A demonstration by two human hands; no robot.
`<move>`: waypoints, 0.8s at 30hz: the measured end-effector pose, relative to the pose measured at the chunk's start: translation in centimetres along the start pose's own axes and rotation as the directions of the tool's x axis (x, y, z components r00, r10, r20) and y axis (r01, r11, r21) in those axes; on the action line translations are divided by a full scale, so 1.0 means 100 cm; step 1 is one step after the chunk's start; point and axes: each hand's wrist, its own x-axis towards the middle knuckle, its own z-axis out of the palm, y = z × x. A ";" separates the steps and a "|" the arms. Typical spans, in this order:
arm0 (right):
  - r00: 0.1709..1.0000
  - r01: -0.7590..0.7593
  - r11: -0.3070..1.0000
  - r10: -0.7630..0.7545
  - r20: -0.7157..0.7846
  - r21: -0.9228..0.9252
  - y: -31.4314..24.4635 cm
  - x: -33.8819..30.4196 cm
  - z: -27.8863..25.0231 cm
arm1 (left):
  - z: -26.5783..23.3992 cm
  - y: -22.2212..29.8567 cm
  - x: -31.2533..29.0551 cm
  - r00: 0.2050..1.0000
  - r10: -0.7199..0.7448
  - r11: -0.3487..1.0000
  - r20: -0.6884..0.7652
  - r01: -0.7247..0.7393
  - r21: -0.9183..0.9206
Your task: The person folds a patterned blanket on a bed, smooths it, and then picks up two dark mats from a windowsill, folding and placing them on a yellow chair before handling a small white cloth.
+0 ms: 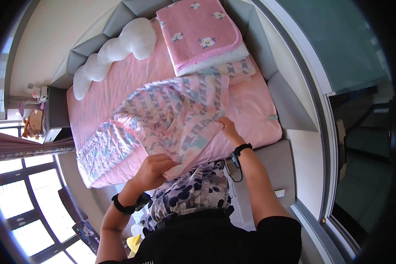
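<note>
A thin patterned quilt [171, 103] in pink, grey and pale blue lies rumpled across the bed. My left hand [152, 171] is closed on its near edge, close to my body. Farther right, my right hand [228, 130] pinches another part of the same edge, and the cloth between the two hands is drawn fairly straight. On the left, part of the quilt is folded over, with a pink border showing. Under it is a pink bed sheet [251, 112].
A white cloud-shaped pillow [138, 39] rests against the grey padded headboard [92, 46]. A folded pink blanket with flowers [198, 35] sits on a white folded layer at the far right. To the left stands a dark bedside cabinet [57, 108]; a glass sliding door [317, 44] is on the right.
</note>
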 end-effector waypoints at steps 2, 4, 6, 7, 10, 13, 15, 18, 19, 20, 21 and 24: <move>0.989 0.088 0.994 -0.080 0.126 -0.063 0.003 0.004 -0.014 | -0.006 0.003 -0.006 0.997 -0.053 0.999 0.048 0.053 -0.007; 0.991 0.118 0.990 -0.113 0.069 -0.072 0.016 -0.005 -0.046 | -0.004 0.004 -0.003 0.998 -0.046 0.999 0.044 0.046 -0.021; 0.994 0.062 0.988 -0.048 0.101 -0.143 0.012 -0.018 -0.071 | 0.005 0.000 0.000 0.999 0.002 0.994 0.053 0.004 -0.111; 0.989 0.037 0.981 -0.009 0.149 -0.188 0.003 -0.026 -0.081 | 0.008 0.001 0.003 0.993 0.005 0.995 0.117 0.007 -0.095; 0.976 -0.007 0.949 0.076 0.206 -0.316 0.019 -0.055 -0.102 | 0.026 -0.003 0.012 0.972 0.021 0.994 0.233 0.005 -0.110; 0.966 -0.128 0.943 0.188 0.176 -0.306 0.023 -0.080 -0.104 | 0.034 0.000 0.026 0.947 -0.007 0.995 0.321 0.039 -0.093; 0.954 -0.179 0.932 0.243 0.178 -0.314 0.040 -0.099 -0.101 | 0.038 -0.001 0.040 0.930 0.008 0.994 0.368 0.034 -0.106; 0.899 -0.262 0.894 0.363 0.243 -0.365 0.043 -0.097 -0.089 | 0.047 -0.010 0.053 0.866 -0.067 0.996 0.496 0.084 -0.013; 0.869 -0.293 0.871 0.414 0.270 -0.395 0.049 -0.095 -0.087 | 0.051 -0.012 0.057 0.844 -0.072 0.996 0.531 0.089 -0.005; 0.835 -0.322 0.846 0.465 0.293 -0.425 0.054 -0.092 -0.085 | 0.056 -0.013 0.060 0.821 -0.077 0.996 0.566 0.091 0.003; 0.834 -0.336 0.841 0.474 0.281 -0.424 0.060 -0.086 -0.083 | 0.059 -0.014 0.062 0.815 -0.067 0.997 0.576 0.082 -0.001; 0.861 -0.436 0.806 0.503 0.075 -0.400 0.080 -0.058 -0.072 | 0.065 -0.015 0.062 0.771 -0.073 0.992 0.633 0.124 -0.036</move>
